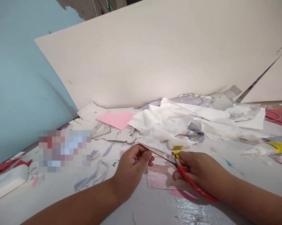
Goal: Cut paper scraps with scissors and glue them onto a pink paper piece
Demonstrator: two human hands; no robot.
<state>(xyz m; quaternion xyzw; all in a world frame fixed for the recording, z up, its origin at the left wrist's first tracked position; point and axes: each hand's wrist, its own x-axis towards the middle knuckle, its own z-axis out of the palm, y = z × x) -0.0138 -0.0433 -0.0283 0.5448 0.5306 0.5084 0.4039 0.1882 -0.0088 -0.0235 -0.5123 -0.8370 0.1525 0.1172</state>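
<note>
Red-handled scissors [168,156]: one pair, grasped in your right hand, [199,165] blades pointing left and away from you, above a pale pink sheet [155,179] on the desk [122,212].
Your left hand [133,164]: thumb and fingers bunched at the blades; whether they grip anything, the view cannot tell you.
Bottle [178,144], white, yellow label: lying just beyond the scissors.
Second bottle [267,148]: lying to the right of your right hand.
White heap [155,118], crumpled: behind the first bottle.
Pink card [117,119]: at the heap's left.
Set square [101,130], clear: near the card.
Red sheet [281,116]: far right.
White board [155,56]: behind the heap.
</note>
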